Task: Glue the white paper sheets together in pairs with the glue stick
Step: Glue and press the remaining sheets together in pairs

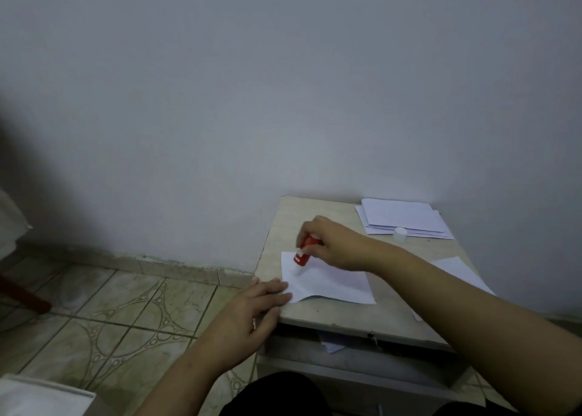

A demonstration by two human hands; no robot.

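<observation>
A white paper sheet (pixel 333 285) lies on the small beige table (pixel 318 214), its near left corner lifted over another sheet below. My right hand (pixel 333 242) grips the red glue stick (pixel 303 253), tilted with its tip down on the sheet's far left corner. Flat at the table's left edge, my left hand (pixel 255 308) presses its straight fingers on the sheet's near left corner. A stack of white sheets (pixel 403 218) sits at the table's far right corner.
The glue stick's white cap (pixel 400 234) stands in front of the stack. Another loose sheet (pixel 456 270) lies at the table's right side, partly under my right forearm. Paper shows on a shelf (pixel 330 343) under the tabletop. Tiled floor (pixel 126 315) lies to the left, a wall behind.
</observation>
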